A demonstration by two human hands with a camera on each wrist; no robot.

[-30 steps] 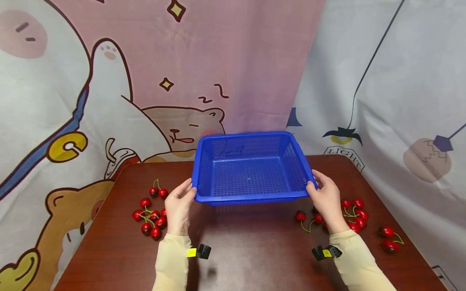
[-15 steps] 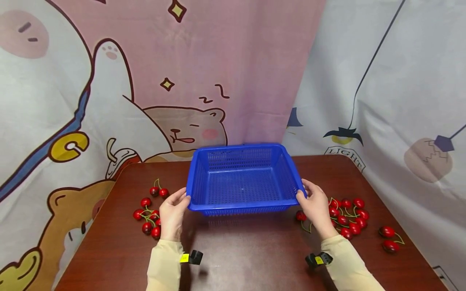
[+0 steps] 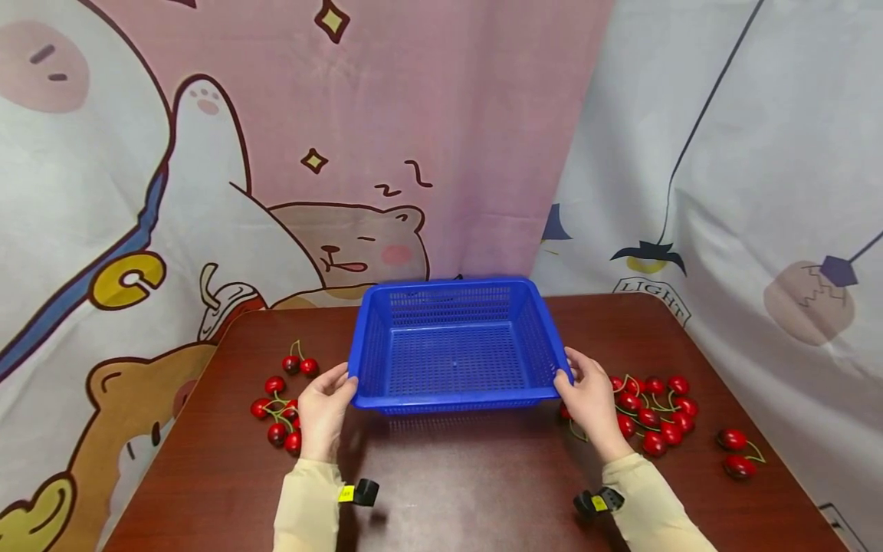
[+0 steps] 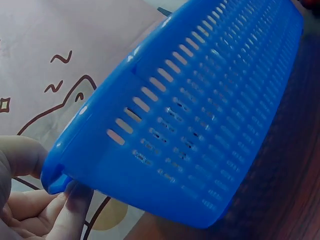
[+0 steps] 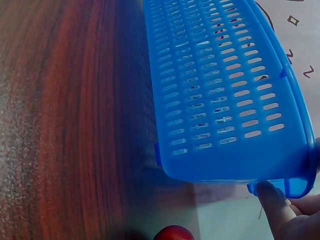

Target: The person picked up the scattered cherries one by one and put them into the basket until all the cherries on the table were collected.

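Our left hand [image 3: 321,414] and right hand [image 3: 589,399] each grip one end of the basket [image 3: 451,353], far-middle over the surface [image 3: 455,475], between left cherries [image 3: 276,435] and right cherries [image 3: 648,418]. Positioning it seems our step — next calls for keeping both ends level.

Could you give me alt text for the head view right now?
A person's left hand and right hand hold an empty blue basket by its near corners, over a reddish-brown table. Red cherries lie to either side, and a cartoon-printed cloth hangs behind.
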